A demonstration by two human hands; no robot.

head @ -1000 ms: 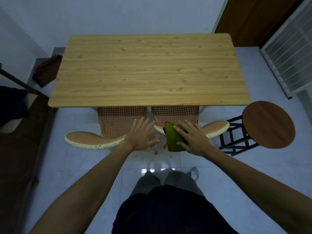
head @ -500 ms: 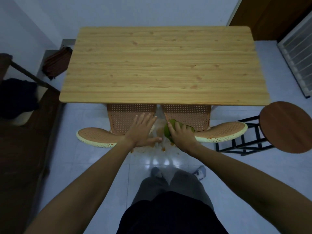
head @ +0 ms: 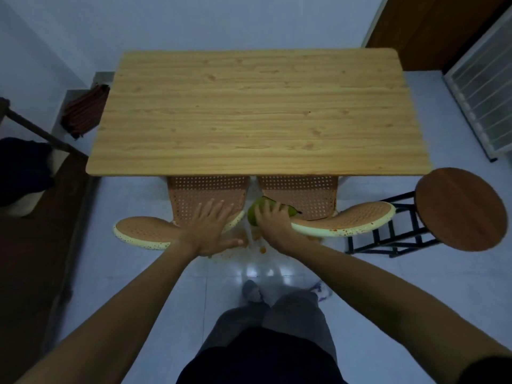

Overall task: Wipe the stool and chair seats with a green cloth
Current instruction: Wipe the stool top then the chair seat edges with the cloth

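Two orange perforated chairs with cream rims are tucked under the table. My left hand (head: pixel 212 227) lies flat, fingers spread, on the back of the left chair (head: pixel 144 232). My right hand (head: pixel 273 221) presses a bunched green cloth (head: pixel 253 214) onto the left end of the right chair (head: pixel 357 221). Only the cloth's edges show around my fingers. A round brown wooden stool (head: pixel 460 207) on a black metal frame stands to the right, apart from both hands.
The wooden table (head: pixel 257 112) covers the chair seats' far parts. A white slatted panel (head: pixel 482 81) leans at the right wall. A brown folded item (head: pixel 83 110) and dark furniture (head: pixel 25 167) sit at left. My legs and feet (head: pixel 253 291) stand on the glossy tiled floor.
My right hand has slid the green cloth to the left along the right chair's rim, and the cloth is more bunched under it. My left hand has stayed on the left chair.
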